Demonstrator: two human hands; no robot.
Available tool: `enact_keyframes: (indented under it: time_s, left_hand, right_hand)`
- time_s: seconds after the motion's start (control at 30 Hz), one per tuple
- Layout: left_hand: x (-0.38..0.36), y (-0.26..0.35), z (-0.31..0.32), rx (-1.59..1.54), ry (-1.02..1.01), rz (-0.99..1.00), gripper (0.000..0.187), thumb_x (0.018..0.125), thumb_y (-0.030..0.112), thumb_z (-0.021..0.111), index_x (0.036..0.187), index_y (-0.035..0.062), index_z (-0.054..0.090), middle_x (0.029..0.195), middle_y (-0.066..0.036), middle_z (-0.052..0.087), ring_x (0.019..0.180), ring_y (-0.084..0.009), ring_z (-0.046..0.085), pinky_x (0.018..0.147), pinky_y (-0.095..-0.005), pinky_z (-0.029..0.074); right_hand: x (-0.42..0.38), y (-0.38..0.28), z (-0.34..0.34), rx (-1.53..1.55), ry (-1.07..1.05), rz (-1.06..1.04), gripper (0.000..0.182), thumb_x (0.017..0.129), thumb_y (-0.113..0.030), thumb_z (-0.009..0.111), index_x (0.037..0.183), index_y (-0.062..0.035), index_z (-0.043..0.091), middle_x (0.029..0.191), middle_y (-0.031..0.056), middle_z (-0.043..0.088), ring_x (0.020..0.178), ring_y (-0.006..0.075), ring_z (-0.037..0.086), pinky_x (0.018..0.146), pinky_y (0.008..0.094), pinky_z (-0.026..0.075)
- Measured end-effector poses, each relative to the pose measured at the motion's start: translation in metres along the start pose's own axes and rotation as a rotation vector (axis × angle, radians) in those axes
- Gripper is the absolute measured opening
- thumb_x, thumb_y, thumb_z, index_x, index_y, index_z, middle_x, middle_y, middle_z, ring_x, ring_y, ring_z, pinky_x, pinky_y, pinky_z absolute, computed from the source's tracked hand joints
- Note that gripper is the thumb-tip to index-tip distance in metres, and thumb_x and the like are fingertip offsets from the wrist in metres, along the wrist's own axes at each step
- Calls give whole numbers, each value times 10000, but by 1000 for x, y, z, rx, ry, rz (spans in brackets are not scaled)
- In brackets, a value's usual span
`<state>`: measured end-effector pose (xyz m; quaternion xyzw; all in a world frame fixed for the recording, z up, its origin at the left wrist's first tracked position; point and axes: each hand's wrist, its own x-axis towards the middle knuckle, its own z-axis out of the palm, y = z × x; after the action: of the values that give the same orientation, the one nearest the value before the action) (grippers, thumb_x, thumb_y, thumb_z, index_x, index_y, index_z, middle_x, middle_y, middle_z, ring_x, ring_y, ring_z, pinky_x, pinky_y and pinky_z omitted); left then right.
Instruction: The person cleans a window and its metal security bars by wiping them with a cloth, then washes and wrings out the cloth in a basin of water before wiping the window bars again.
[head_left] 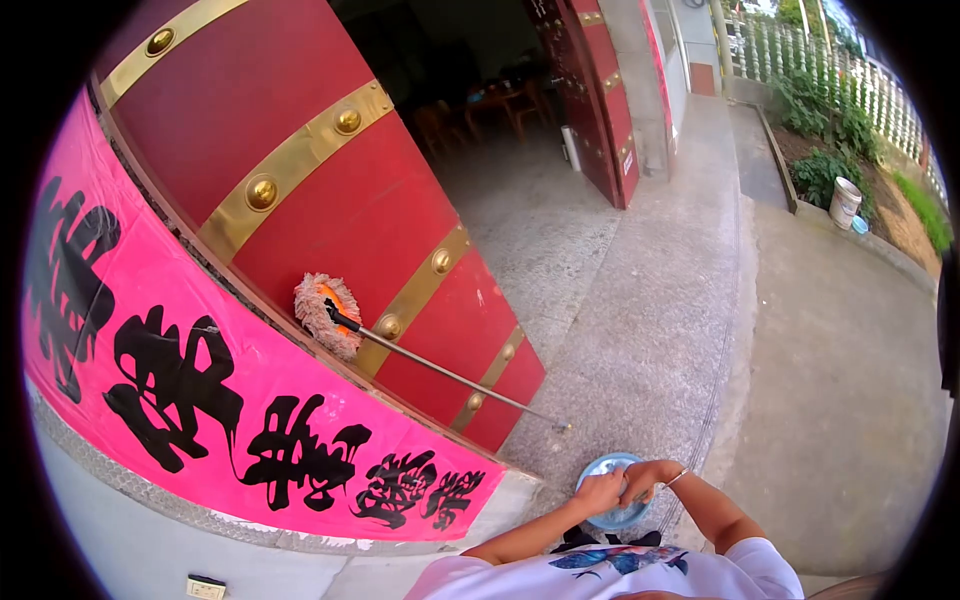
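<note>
Over a light blue basin [622, 518] on the ground, my left hand [600, 492] and my right hand [648, 478] meet. Both are closed, their fingers curled in close together. Something pale may be between them, but it is too small and covered to name. Part of the basin's inside is hidden beneath my hands and forearms. A mop [325, 315] with a shaggy head and orange backing leans on the red door, out of reach of either hand. Its thin metal handle slants down to the floor near the basin.
The red door [310, 190] with gold studded bands stands open at left, beside a pink banner [270, 450] with black characters. A second door leaf [605, 110] is farther off. A white bucket [845, 203] stands by a planting bed at right.
</note>
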<state>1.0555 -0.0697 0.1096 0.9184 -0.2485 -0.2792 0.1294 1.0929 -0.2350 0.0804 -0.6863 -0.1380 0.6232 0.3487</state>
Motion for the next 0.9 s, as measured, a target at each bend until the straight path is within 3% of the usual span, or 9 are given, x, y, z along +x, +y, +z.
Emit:
enact_keyframes:
  time_s: [0.1,0.2,0.27,0.3,0.37,0.63,0.7,0.83,0.9]
  left_hand:
    - [-15,9,-27,-34,19,50,682,722,370,731,1196,16,390,1065,-244,606,994,-349,620,780,-457,508]
    - [-34,2,-55,-116,-80,113,739,752,382,722,1268,30,327,1251,-238,504,1143,-327,544,887,-437,473]
    - [-34,-14,-57,-977,-87,141,737,812,427,661,1330,43,305,1311,-181,468,1180,-302,508,926,-451,455]
    - [-34,-21,-62,-965,-104,151,737,812,427,661,1330,43,305,1311,-181,468,1180,-302,508,926,-451,455]
    - [-33,-29,-67,-2037,-254,-88,736,871,488,567,1397,74,262,1368,-160,406,1228,-284,449,975,-486,429]
    - [-71,57,-123,-2221,-1082,495,783,876,541,535,1430,86,220,1422,-182,319,1248,-292,403,977,-567,431]
    - [-83,63,-138,-2317,-1382,902,853,816,461,681,1389,1,248,1275,-242,448,1117,-292,516,763,-505,567]
    - [-63,54,-123,-2045,-2099,932,710,778,218,747,1247,-134,346,945,-220,556,624,-227,609,397,-299,516]
    - [-66,49,-120,-1995,-2024,909,603,780,200,741,1157,-112,388,849,-184,542,538,-176,551,393,-264,501]
  right_hand:
    - [-11,-4,0,114,1,-32,301,692,-288,814,879,-93,681,790,33,652,684,158,631,589,278,552]
    - [-23,-5,-10,-436,419,-339,399,616,-298,802,941,-108,670,801,53,686,703,214,658,638,359,530]
    - [-72,-53,0,-733,698,-240,364,616,-273,749,917,-90,656,847,81,680,815,276,650,783,398,507]
    - [-84,-64,3,-789,902,-408,328,630,-256,726,907,-98,652,865,80,668,834,282,638,821,402,492]
    - [-107,-90,8,-876,1187,-671,297,622,-201,692,901,-111,646,899,62,646,885,265,616,892,405,461]
    - [-179,-183,21,-1449,1437,-1129,198,698,-159,587,887,-115,549,887,41,551,878,210,595,898,354,494]
    - [-186,-184,24,-1506,1356,-1240,231,707,-187,580,915,-109,516,872,57,528,838,215,582,760,323,529]
    - [-206,-192,32,-1598,1322,-1365,220,718,-189,576,913,-109,513,860,58,522,819,204,573,712,309,511]
    - [-213,-196,37,-1658,1347,-1430,224,726,-196,577,924,-108,521,845,53,510,786,193,557,675,298,493]
